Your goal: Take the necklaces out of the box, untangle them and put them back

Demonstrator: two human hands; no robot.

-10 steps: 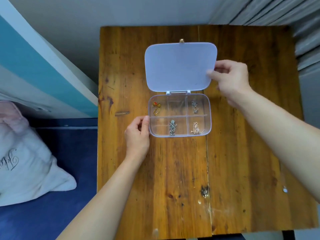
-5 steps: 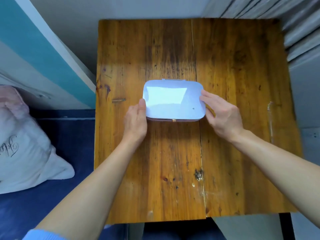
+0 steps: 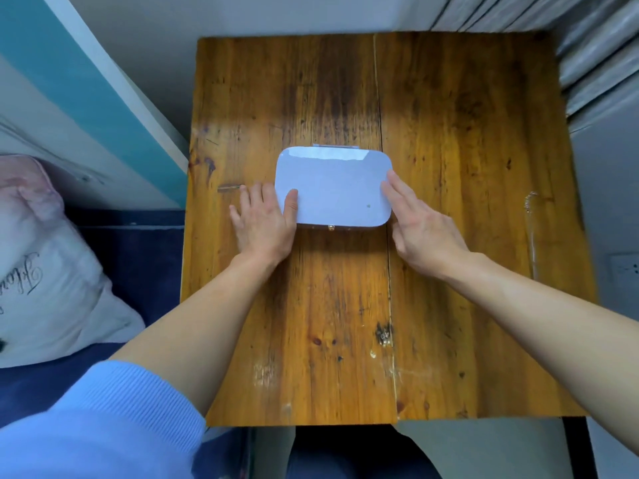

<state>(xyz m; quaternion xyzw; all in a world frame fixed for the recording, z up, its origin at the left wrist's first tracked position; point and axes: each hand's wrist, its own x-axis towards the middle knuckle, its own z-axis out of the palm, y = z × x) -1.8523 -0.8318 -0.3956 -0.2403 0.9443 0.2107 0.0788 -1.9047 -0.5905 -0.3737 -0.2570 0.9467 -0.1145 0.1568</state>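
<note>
A person's left hand and right hand are flanking the closed box on the wooden counter, each grip spread flat, left thumb resting on the lid, apparently steadying it; the necklaces are hidden inside.
</note>
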